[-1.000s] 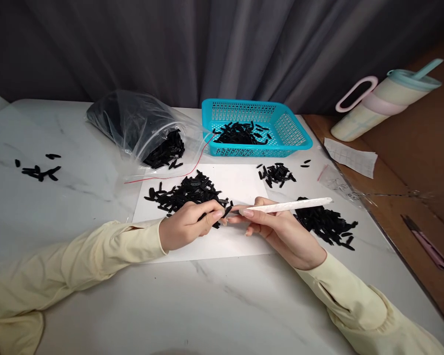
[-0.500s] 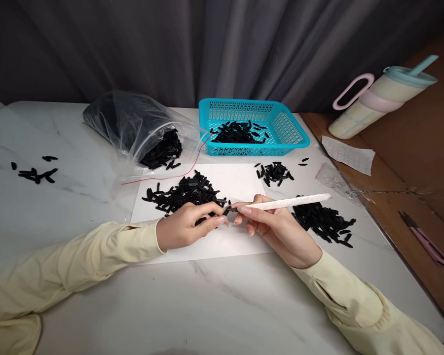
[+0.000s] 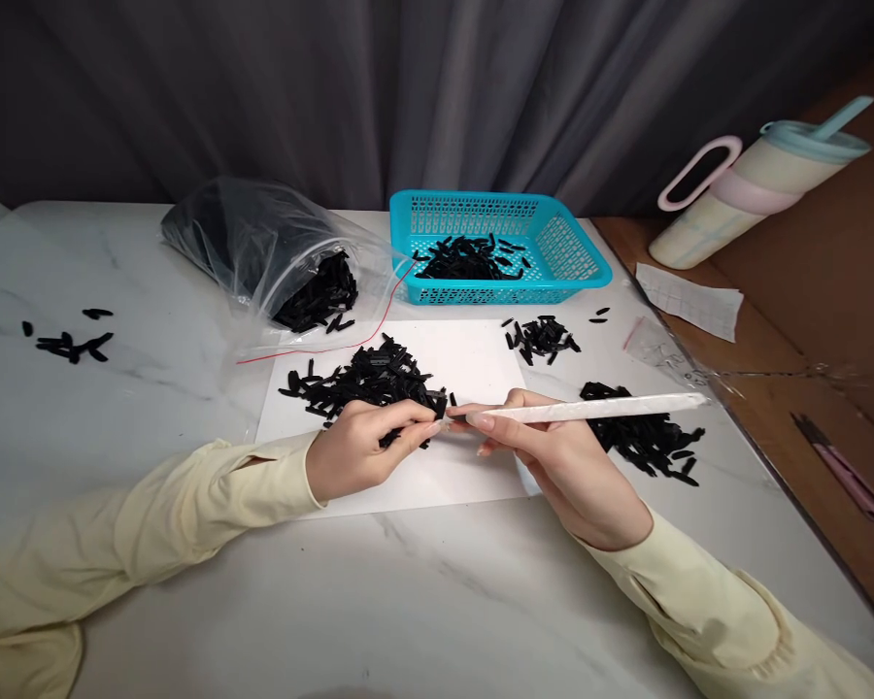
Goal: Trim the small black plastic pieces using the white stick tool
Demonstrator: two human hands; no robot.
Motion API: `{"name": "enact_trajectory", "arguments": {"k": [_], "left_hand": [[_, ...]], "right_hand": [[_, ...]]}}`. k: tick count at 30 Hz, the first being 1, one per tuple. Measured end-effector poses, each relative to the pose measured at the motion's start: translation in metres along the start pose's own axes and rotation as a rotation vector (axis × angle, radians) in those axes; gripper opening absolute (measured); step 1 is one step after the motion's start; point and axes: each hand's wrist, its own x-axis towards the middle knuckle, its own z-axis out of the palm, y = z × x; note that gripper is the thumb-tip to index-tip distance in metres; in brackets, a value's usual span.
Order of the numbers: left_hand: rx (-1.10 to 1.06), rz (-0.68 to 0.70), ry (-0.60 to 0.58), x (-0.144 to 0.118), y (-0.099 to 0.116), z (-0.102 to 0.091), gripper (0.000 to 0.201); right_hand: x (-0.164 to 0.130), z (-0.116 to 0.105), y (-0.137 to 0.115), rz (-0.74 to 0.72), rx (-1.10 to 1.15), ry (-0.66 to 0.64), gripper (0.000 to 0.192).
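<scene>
My left hand (image 3: 356,451) pinches a small black piece (image 3: 443,416), probably light, stiff plastic. My right hand (image 3: 554,456) grips the white stick (image 3: 589,409) near its tip.

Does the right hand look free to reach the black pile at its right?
Probably not at once: the right hand grips a white stick tool lying across the pile of black pieces, though nothing else blocks it.

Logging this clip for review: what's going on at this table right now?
A person in pale yellow sleeves works over a white sheet. The left hand pinches a small black piece beside a black pile. The right hand holds a thin white stick, its tip at that piece. More black pieces lie in a blue basket, an open plastic bag and smaller heaps.
</scene>
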Motion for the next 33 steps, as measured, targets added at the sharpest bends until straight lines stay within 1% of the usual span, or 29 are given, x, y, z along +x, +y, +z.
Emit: {"name": "enact_trajectory", "arguments": {"k": [5,9,16,20,24,26,29,33], "left_hand": [[0.008,0.022,0.035,-0.001,0.000,0.003,0.008],[0.028,0.043,0.055,-0.001,-0.001,0.004,0.008],[0.066,0.026,0.036,0.000,0.001,0.004,0.014],[0.092,0.038,0.032,-0.002,0.001,0.004,0.012],[0.124,0.059,0.026,-0.004,0.001,0.006,0.010],[0.143,0.068,0.025,-0.004,0.001,0.007,0.010],[0.150,0.062,0.025,-0.003,0.003,0.009,0.012],[0.146,0.040,0.016,-0.002,0.005,0.009,0.015]], "right_hand": [[-0.004,0.002,0.003,-0.054,-0.140,0.059,0.030],[-0.006,0.005,0.002,-0.089,-0.163,0.075,0.033],[-0.007,0.008,0.004,-0.105,-0.215,0.109,0.030],[-0.007,0.009,0.004,-0.106,-0.214,0.107,0.029],[-0.009,0.011,0.004,-0.130,-0.278,0.127,0.029],[-0.011,0.012,0.007,-0.165,-0.326,0.141,0.029],[-0.013,0.014,0.012,-0.265,-0.390,0.145,0.030],[-0.016,0.017,0.018,-0.401,-0.566,0.111,0.017]]}}
